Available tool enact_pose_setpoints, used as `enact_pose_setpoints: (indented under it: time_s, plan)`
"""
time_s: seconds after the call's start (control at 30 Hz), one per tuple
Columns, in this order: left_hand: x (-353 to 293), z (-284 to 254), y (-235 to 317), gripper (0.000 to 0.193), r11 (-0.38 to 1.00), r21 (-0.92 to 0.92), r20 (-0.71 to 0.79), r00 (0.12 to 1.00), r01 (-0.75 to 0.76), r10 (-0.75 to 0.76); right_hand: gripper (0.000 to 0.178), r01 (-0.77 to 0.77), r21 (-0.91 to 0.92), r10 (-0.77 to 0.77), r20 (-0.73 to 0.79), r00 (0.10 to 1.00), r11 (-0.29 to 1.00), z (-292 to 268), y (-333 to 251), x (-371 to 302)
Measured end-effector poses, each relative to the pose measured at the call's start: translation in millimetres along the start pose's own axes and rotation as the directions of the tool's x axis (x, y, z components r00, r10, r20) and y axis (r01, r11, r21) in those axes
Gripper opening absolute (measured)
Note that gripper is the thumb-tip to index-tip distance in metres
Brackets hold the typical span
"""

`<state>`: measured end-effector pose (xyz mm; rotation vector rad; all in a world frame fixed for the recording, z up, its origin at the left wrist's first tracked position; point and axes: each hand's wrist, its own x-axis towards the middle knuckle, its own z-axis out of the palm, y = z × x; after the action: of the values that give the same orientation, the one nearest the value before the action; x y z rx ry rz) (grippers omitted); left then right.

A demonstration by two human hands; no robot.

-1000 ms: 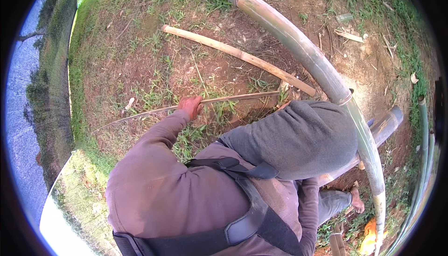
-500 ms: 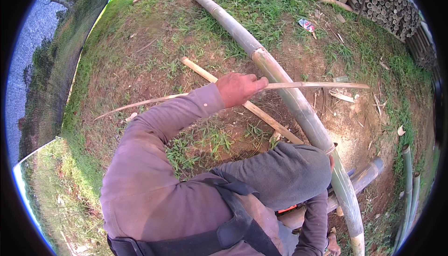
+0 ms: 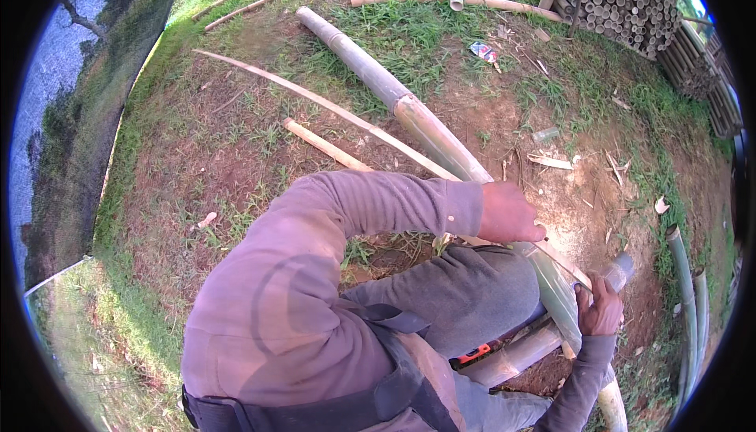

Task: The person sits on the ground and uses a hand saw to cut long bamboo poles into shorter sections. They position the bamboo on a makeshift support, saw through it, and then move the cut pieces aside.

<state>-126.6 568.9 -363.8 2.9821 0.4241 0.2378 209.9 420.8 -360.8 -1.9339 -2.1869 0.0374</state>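
Observation:
A long, thin bamboo strip (image 3: 315,100) slants from the far left, passes under my left forearm and ends at my right hand. My left hand (image 3: 508,211) is closed on it above my knee, over the thick bamboo pole (image 3: 441,126). Beyond the knuckles the strip's near end comes out, and the curled fingers of my right hand (image 3: 601,307) close on its tip. Whether that hand also holds a small tool is hidden. The thick pole lies lengthwise before me, beside my bent knee, across a shorter bamboo log (image 3: 512,357).
An orange and black tool (image 3: 475,353) lies by the log under my leg. Another split bamboo piece (image 3: 323,143) rests on the ground at left. Cut poles (image 3: 622,5) are stacked at the far right, and more poles (image 3: 683,290) lie at the right edge. A mesh screen (image 3: 71,117) hangs at left.
My left hand has moved right and nearer, carrying the strip, which now slants instead of lying crosswise. My right hand has risen from the lower edge to the strip's near end.

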Motion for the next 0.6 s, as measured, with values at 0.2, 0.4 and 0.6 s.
enact_pose_setpoints:
  time_s: [0.2, 0.4, 0.6]
  plan:
    - [11, 51, -19, 0.026, 0.987, 0.152, -0.219, 0.972, -0.048, 0.081, 0.047, 0.045, 0.177, -0.012, -0.185, 0.983, 0.983, 53, 16, -45]
    - [22, 106, -26, 0.024, 0.998, 0.039, -0.306, 0.950, -0.044, 0.054, 0.051, -0.005, 0.179, 0.027, -0.124, 0.992, 0.984, 70, 25, -63]
    - [24, 129, -23, 0.028, 0.999, -0.005, -0.298, 0.954, -0.032, 0.029, 0.049, -0.084, 0.183, 0.096, -0.054, 0.994, 0.979, 88, 36, -72]
